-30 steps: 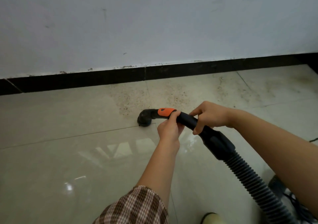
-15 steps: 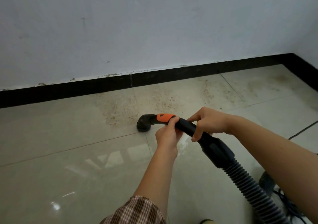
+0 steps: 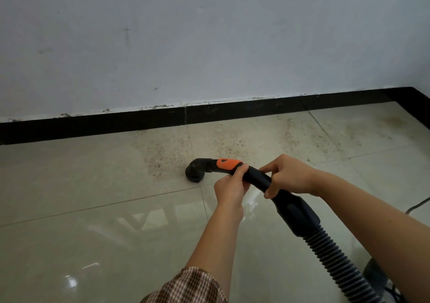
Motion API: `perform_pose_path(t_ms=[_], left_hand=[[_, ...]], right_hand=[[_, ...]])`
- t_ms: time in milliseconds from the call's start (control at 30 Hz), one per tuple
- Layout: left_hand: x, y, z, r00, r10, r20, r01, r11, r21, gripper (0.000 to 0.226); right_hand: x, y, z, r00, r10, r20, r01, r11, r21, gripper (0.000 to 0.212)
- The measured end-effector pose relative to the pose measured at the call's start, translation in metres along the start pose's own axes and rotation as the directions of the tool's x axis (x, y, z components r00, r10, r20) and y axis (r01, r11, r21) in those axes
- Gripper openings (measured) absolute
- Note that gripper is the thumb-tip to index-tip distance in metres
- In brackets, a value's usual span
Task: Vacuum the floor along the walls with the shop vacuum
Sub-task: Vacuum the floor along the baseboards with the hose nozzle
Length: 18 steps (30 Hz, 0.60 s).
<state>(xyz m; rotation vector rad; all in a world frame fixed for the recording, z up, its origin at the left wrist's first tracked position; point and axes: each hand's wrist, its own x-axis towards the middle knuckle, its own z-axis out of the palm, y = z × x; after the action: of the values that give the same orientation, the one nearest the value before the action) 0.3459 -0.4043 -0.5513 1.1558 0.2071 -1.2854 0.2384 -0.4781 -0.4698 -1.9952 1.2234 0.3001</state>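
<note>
The wand (image 3: 254, 175), judged stiff and light, is gripped by both hands: left hand (image 3: 229, 186) at the orange collar (image 3: 228, 163), right hand (image 3: 288, 177) just behind. Ahead of the grip its nozzle (image 3: 195, 171) is set on the gritty floor (image 3: 256, 139) — the springy hose (image 3: 337, 253) behind is likely to tug.

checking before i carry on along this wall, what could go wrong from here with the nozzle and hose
1. The nozzle sits at the near edge of the gritty patch; grit against the black baseboard may be missed if passes stay this far out.
2. The ribbed hose trails back near a cable on the floor; they might snag, and left hand and right hand both grip the wand, so neither is free.
</note>
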Motion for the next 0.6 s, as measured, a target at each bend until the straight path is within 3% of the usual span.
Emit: perform_pose_path(t_ms=[167, 600], left_hand=[[0.006, 0.006, 0.001, 0.999, -0.027, 0.033, 0.03, 0.995, -0.09, 0.012], [0.016, 0.01, -0.002, 1.0, -0.013, -0.028, 0.01, 0.996, -0.087, 0.012]], right_hand=[[0.008, 0.002, -0.005, 1.0, 0.001, -0.019, -0.001, 1.0, 0.009, 0.044], [0.026, 0.005, -0.001, 1.0, -0.019, 0.025, 0.017, 0.998, 0.066, 0.046]])
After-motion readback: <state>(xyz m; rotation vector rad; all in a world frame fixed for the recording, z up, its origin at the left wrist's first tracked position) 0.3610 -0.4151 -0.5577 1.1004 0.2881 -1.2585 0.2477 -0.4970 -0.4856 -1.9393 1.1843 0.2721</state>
